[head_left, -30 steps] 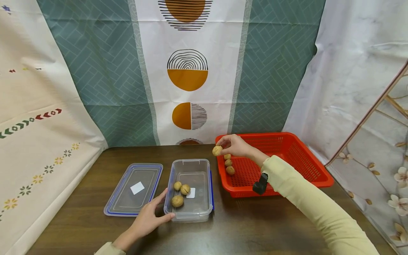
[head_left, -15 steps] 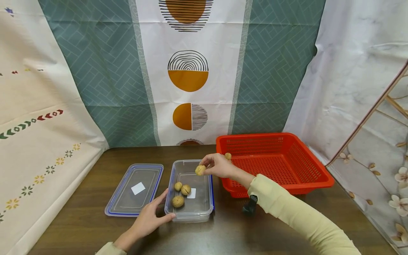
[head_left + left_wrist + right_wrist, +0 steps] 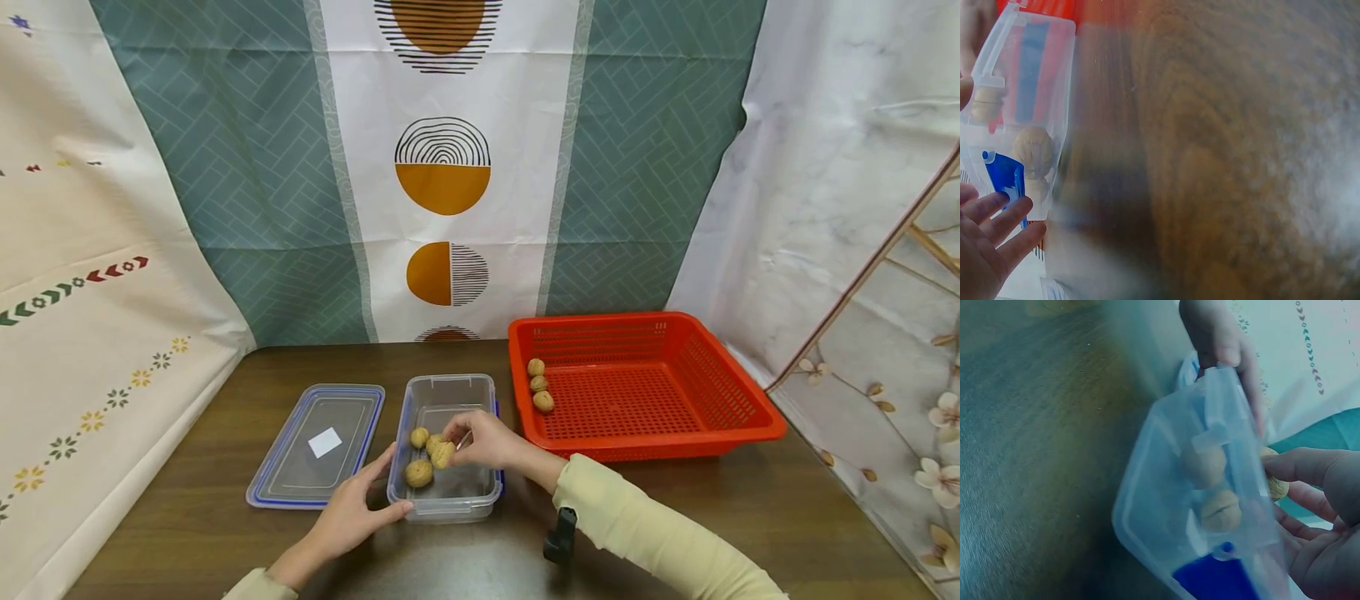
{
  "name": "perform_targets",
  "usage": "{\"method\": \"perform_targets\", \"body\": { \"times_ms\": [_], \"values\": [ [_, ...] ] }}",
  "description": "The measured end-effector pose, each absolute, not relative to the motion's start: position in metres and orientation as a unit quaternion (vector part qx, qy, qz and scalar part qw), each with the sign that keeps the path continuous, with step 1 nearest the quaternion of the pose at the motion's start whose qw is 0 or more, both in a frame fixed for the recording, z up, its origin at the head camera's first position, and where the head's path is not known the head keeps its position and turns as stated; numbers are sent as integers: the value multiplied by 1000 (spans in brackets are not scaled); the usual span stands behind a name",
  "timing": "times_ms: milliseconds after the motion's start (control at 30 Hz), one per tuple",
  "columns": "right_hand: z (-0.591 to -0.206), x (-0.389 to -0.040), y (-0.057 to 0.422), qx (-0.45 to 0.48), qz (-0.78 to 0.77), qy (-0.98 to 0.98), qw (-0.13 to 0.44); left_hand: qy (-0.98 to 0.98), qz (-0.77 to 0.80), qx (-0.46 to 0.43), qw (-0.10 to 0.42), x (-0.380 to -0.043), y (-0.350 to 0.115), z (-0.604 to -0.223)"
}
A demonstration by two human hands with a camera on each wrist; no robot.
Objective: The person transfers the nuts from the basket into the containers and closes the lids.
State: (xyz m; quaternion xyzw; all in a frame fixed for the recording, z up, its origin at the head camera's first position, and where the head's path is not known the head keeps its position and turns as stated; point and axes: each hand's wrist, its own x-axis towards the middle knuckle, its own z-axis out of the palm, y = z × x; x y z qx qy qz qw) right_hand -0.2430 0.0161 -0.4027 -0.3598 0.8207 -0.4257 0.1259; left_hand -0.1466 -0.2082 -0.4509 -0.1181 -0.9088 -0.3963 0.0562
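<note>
Placement of a wrinkled tan walnut (image 3: 443, 456) is apparently being carried out; a gentle release is probably being called for. Nearest, a clear rectangular plastic box (image 3: 450, 508) is being touched by the left hand (image 3: 348, 508), thumb spread from straight fingers. Over the box, the walnut is being pinched by the right hand (image 3: 482, 438). Farther back, three brown walnuts (image 3: 538, 383) are being held in a red slotted plastic basket (image 3: 645, 439).

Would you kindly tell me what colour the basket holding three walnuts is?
The basket is bright red; the head view shows it best.
</note>
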Motion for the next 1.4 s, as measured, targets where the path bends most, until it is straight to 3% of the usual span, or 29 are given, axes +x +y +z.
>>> {"method": "perform_targets", "body": {
  "times_ms": [733, 1400],
  "values": [
    [-409, -251, -8, -351, -296, 877, 144, -907, -401, -116, 57, -147, -211, -454],
    [-413, -248, -12, -320, -282, 897, 115, -899, -414, -127, 60, -147, -210, -454]
  ]
}}
